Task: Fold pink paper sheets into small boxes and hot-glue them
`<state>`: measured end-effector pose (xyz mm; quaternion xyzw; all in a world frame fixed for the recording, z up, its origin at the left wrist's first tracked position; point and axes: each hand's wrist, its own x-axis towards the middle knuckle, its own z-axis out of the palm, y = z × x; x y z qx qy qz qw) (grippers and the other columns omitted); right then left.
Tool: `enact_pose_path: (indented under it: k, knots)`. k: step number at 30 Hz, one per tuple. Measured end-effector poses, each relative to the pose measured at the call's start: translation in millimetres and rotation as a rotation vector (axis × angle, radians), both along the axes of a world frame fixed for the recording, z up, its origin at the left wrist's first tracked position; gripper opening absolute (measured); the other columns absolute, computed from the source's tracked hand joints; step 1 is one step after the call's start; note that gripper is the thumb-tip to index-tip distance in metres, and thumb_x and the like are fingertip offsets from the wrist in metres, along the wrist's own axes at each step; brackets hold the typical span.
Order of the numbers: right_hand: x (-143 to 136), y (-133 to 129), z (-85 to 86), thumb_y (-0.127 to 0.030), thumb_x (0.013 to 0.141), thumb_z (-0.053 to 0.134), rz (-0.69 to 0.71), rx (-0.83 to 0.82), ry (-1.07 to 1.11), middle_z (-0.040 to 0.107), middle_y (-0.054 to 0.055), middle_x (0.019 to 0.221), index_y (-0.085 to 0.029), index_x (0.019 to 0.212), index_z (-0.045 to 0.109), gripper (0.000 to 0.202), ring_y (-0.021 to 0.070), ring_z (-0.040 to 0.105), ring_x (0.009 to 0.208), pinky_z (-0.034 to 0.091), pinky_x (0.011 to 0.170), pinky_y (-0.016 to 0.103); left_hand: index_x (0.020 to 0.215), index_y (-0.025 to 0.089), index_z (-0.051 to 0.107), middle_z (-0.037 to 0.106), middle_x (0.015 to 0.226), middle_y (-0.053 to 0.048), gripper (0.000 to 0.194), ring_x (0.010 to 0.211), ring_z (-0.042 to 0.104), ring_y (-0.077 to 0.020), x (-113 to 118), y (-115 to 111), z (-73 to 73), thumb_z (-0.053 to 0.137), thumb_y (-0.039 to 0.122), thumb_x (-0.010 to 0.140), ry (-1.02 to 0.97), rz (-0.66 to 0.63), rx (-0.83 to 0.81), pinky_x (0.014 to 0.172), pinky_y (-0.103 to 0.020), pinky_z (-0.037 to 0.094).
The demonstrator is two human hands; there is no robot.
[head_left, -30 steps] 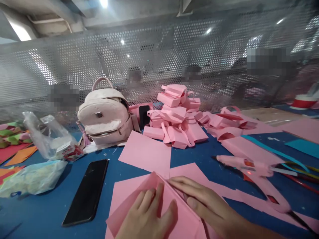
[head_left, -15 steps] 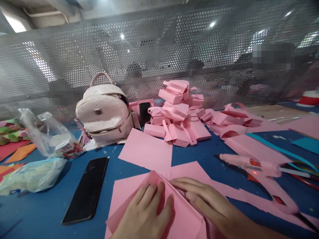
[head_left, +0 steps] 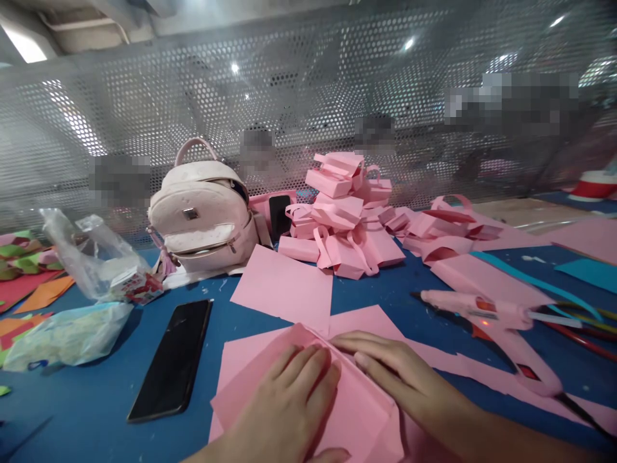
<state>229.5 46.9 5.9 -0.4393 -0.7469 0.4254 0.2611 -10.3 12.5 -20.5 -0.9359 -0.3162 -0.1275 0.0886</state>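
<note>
A pink paper piece (head_left: 359, 411), folded with a raised wall along its right side, lies in front of me on pink sheets. My left hand (head_left: 292, 402) rests inside the fold, its fingers lying flat against the paper beside the wall. Along the outer face of that wall, my right hand (head_left: 405, 370) stretches its fingers out and presses lightly. Both hands are open, with the paper wall between them. A flat pink sheet (head_left: 284, 289) sits just beyond. To the right lies a pink hot glue gun (head_left: 491, 328) with a small glowing light.
A black phone (head_left: 171, 360) lies on the blue table (head_left: 87, 405) to the left. Behind are a pale backpack (head_left: 202, 212), a heap of small pink paper bags (head_left: 340, 215) and a perforated metal screen (head_left: 299, 77). Plastic bags (head_left: 72, 334) sit at far left.
My left hand has slid a little to the right, nearer the raised wall, and its thumb now shows low down. The right hand stays along the outside. The view has shifted slightly.
</note>
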Motion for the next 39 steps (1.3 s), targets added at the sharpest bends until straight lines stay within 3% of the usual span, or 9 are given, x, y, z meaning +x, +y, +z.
enact_pose_path:
  k: [6,12,17,20,25,33,39]
  knots:
    - [-4,-2,6.9,-0.073,0.096,0.039,-0.08,0.042,0.027,0.07,0.013,0.127,-0.022,0.121,0.073,0.066,0.0323,0.063,0.12,0.048,0.109,0.048,0.154,0.02,0.036,0.049,0.151,-0.019,0.067,0.138,0.047,-0.0354,2,-2,10.0,0.039,0.062,0.102,0.073,-0.01,-0.111,0.11,-0.048,0.041]
    - [-3,6,10.5,-0.059,0.102,0.04,0.03,0.072,0.029,0.074,0.013,0.119,-0.02,0.116,0.075,0.054,0.0296,0.068,0.112,0.053,0.101,0.041,0.154,0.011,0.036,0.051,0.151,-0.012,0.063,0.14,0.045,-0.0272,7,0,26.2,0.037,0.051,0.105,0.106,-0.084,-0.185,0.116,-0.041,0.035]
    - [0,9,4.8,-0.05,0.104,0.043,0.039,0.058,0.033,0.072,0.011,0.123,-0.021,0.118,0.073,0.044,0.0283,0.066,0.115,0.052,0.102,0.04,0.155,0.008,0.033,0.048,0.154,-0.013,0.061,0.141,0.043,-0.0312,15,-4,32.1,0.031,0.047,0.107,0.16,-0.057,-0.16,0.116,-0.043,0.034]
    - [1,10,3.4,-0.049,0.103,0.043,0.025,0.038,0.029,0.073,0.011,0.12,-0.021,0.115,0.074,0.044,0.0284,0.067,0.113,0.051,0.103,0.041,0.153,0.011,0.037,0.054,0.147,-0.014,0.054,0.136,0.048,-0.0331,21,-10,36.1,0.035,0.038,0.107,0.204,-0.074,-0.105,0.112,-0.045,0.036]
    - [1,11,3.6,-0.046,0.103,0.043,0.028,0.028,0.039,0.074,0.01,0.117,-0.02,0.111,0.075,0.042,0.0277,0.068,0.11,0.052,0.1,0.04,0.15,0.011,0.041,0.06,0.137,-0.011,0.048,0.125,0.053,-0.0284,29,-11,44.6,0.04,0.029,0.105,0.204,-0.127,-0.151,0.107,-0.04,0.041]
    - [0,11,4.2,-0.043,0.103,0.043,0.03,0.063,0.053,0.075,0.01,0.116,-0.02,0.11,0.075,0.041,0.0264,0.069,0.108,0.053,0.099,0.039,0.154,0.014,0.033,0.058,0.14,-0.007,0.051,0.125,0.052,-0.026,33,-6,40.0,0.036,0.033,0.107,0.137,-0.111,-0.279,0.115,-0.047,0.033]
    - [0,10,4.6,-0.049,0.102,0.044,-0.009,0.057,0.057,0.075,0.011,0.116,-0.02,0.111,0.075,0.044,0.0279,0.068,0.109,0.053,0.099,0.041,0.15,0.015,0.04,0.058,0.14,-0.006,0.047,0.13,0.049,-0.0235,31,-8,33.5,0.035,0.034,0.107,0.047,-0.117,-0.254,0.116,-0.042,0.035]
